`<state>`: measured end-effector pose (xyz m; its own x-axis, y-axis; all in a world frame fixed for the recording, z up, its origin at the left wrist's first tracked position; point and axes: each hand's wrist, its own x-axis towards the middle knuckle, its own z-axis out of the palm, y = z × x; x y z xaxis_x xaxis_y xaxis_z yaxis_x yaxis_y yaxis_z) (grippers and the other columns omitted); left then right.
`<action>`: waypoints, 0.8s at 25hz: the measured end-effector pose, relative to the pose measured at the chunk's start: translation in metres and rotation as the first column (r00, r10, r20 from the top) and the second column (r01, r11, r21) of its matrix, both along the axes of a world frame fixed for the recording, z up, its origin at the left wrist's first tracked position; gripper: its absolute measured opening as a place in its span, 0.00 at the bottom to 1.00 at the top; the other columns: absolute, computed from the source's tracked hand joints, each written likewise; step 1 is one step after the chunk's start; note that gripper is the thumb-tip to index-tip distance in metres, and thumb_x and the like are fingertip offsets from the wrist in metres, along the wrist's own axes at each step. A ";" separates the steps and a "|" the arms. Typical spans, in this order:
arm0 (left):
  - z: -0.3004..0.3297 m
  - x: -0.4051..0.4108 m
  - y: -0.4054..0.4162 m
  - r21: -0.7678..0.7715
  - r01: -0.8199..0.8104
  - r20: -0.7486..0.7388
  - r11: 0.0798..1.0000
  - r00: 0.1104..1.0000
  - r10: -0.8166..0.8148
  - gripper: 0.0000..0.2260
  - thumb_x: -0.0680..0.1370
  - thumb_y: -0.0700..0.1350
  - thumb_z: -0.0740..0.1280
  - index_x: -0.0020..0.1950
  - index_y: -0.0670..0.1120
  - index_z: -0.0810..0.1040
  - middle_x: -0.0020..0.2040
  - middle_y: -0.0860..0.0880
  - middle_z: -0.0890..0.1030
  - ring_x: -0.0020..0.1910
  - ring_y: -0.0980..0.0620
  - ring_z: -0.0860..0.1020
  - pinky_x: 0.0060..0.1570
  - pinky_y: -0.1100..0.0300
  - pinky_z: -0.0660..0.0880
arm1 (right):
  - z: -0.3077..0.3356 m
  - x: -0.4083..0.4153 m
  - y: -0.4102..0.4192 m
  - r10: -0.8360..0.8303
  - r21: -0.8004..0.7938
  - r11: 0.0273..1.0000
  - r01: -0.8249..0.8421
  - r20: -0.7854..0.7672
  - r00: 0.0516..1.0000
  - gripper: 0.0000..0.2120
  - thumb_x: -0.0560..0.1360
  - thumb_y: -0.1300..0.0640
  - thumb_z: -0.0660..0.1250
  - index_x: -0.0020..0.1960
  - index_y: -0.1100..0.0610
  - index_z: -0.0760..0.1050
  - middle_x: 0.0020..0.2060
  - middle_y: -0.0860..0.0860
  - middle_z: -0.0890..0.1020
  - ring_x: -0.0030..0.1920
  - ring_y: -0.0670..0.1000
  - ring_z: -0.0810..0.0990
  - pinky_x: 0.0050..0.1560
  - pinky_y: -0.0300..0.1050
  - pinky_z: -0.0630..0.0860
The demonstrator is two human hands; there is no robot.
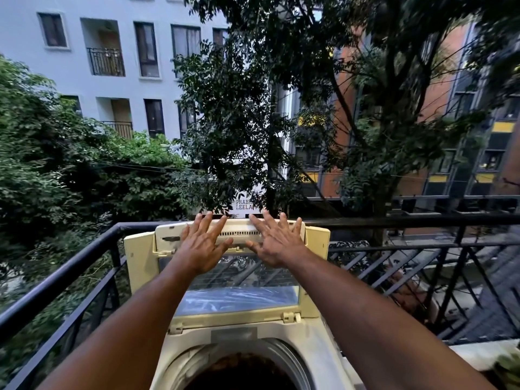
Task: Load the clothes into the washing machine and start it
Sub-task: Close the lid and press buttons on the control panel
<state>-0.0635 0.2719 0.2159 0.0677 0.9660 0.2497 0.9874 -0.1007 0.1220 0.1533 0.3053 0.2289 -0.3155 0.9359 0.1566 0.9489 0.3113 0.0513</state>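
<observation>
A cream top-loading washing machine (315, 344) stands on a balcony at the bottom centre. Its drum opening (239, 372) is dark, and I cannot tell what lies inside. The folding lid (242, 294) is raised upright, with a clear panel and a cream upper frame. My left hand (202, 243) lies flat on the upper frame, fingers spread. My right hand (277, 240) rests flat beside it on the same frame, fingers spread. Neither hand holds anything. No loose clothes are in sight.
A black metal railing (84, 249) runs round the balcony just behind and left of the machine. A second railing section (422, 249) with diagonal bars stands to the right. Trees and apartment buildings fill the background. A white ledge (478, 356) sits at lower right.
</observation>
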 end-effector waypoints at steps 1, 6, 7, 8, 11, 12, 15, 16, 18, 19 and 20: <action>-0.001 0.001 0.000 0.015 -0.005 0.004 1.000 1.000 0.005 0.31 0.80 0.68 0.44 0.80 0.61 0.40 0.83 0.47 0.42 0.81 0.45 0.40 0.79 0.41 0.43 | -0.003 0.001 -0.001 0.005 -0.003 1.000 -0.005 -0.003 1.000 0.36 0.79 0.27 0.43 0.80 0.36 0.32 0.82 0.50 0.35 0.81 0.66 0.37 0.74 0.78 0.36; -0.004 0.006 -0.010 0.058 -0.021 0.027 0.998 0.999 0.020 0.31 0.80 0.68 0.46 0.81 0.60 0.43 0.83 0.46 0.45 0.82 0.45 0.42 0.80 0.42 0.44 | -0.005 0.002 -0.006 0.017 0.017 1.000 -0.017 -0.010 1.000 0.36 0.79 0.27 0.44 0.81 0.37 0.34 0.83 0.50 0.38 0.82 0.66 0.40 0.73 0.79 0.38; -0.004 0.007 -0.013 0.056 -0.026 0.029 0.998 0.999 0.025 0.31 0.80 0.68 0.46 0.81 0.60 0.43 0.83 0.46 0.45 0.81 0.45 0.41 0.80 0.42 0.44 | -0.004 0.003 -0.007 0.021 0.013 1.000 -0.021 -0.010 1.000 0.36 0.79 0.27 0.45 0.81 0.37 0.34 0.83 0.50 0.38 0.82 0.66 0.40 0.73 0.80 0.38; -0.004 0.009 -0.015 0.053 -0.032 0.033 0.998 0.999 0.030 0.31 0.80 0.68 0.46 0.81 0.60 0.43 0.83 0.46 0.45 0.81 0.45 0.41 0.79 0.42 0.44 | -0.004 0.004 -0.010 0.025 0.011 1.000 -0.024 -0.011 1.000 0.37 0.79 0.27 0.45 0.81 0.37 0.34 0.83 0.50 0.39 0.82 0.66 0.40 0.73 0.80 0.39; -0.004 0.013 -0.027 0.049 -0.037 0.042 0.998 0.999 0.035 0.31 0.80 0.67 0.47 0.81 0.60 0.42 0.83 0.46 0.44 0.81 0.45 0.39 0.79 0.40 0.43 | -0.006 0.007 -0.019 0.038 0.011 0.999 -0.038 -0.016 0.999 0.38 0.79 0.27 0.47 0.81 0.37 0.34 0.83 0.50 0.39 0.82 0.66 0.40 0.73 0.82 0.40; -0.004 0.014 -0.031 0.053 -0.035 0.045 0.998 0.998 0.033 0.31 0.80 0.67 0.47 0.81 0.60 0.43 0.83 0.46 0.43 0.81 0.45 0.39 0.79 0.40 0.44 | -0.007 0.008 -0.022 0.043 0.017 0.999 -0.043 -0.018 0.999 0.38 0.79 0.27 0.48 0.81 0.37 0.34 0.83 0.50 0.38 0.82 0.67 0.40 0.73 0.81 0.41; -0.006 0.017 -0.044 0.056 -0.042 0.049 0.998 0.998 0.039 0.31 0.80 0.67 0.47 0.81 0.60 0.43 0.83 0.47 0.43 0.81 0.45 0.39 0.79 0.39 0.44 | -0.012 0.012 -0.033 0.065 0.045 0.997 -0.064 -0.031 0.997 0.38 0.79 0.28 0.49 0.81 0.37 0.34 0.84 0.50 0.40 0.82 0.67 0.42 0.74 0.80 0.42; -0.007 0.018 -0.049 0.059 -0.045 0.052 0.997 0.998 0.042 0.31 0.80 0.67 0.47 0.81 0.61 0.43 0.83 0.47 0.43 0.81 0.45 0.39 0.79 0.39 0.44 | -0.014 0.014 -0.038 0.077 0.054 0.996 -0.074 -0.041 0.996 0.38 0.80 0.29 0.50 0.81 0.37 0.35 0.84 0.50 0.41 0.82 0.67 0.42 0.74 0.80 0.43; -0.011 0.020 -0.058 0.077 -0.046 0.063 0.996 0.997 0.041 0.31 0.80 0.67 0.47 0.81 0.61 0.43 0.83 0.47 0.44 0.81 0.45 0.39 0.79 0.39 0.43 | -0.018 0.017 -0.048 0.099 0.072 0.993 -0.094 -0.067 0.993 0.37 0.80 0.31 0.51 0.82 0.37 0.36 0.84 0.50 0.43 0.82 0.67 0.43 0.76 0.79 0.44; -0.013 0.021 -0.063 0.085 -0.049 0.066 0.995 0.997 0.044 0.30 0.80 0.67 0.48 0.80 0.61 0.44 0.83 0.47 0.45 0.81 0.45 0.40 0.79 0.39 0.43 | -0.019 0.019 -0.054 0.107 0.081 0.992 -0.101 -0.079 0.991 0.36 0.81 0.32 0.52 0.82 0.37 0.37 0.84 0.51 0.44 0.82 0.66 0.44 0.76 0.78 0.44; -0.014 0.023 -0.067 0.088 -0.057 0.065 0.994 0.997 0.051 0.30 0.80 0.67 0.48 0.80 0.62 0.43 0.83 0.47 0.45 0.81 0.45 0.40 0.79 0.39 0.43 | -0.020 0.020 -0.060 0.113 0.089 0.990 -0.105 -0.088 0.990 0.36 0.81 0.33 0.54 0.82 0.37 0.38 0.84 0.51 0.45 0.82 0.66 0.44 0.76 0.77 0.44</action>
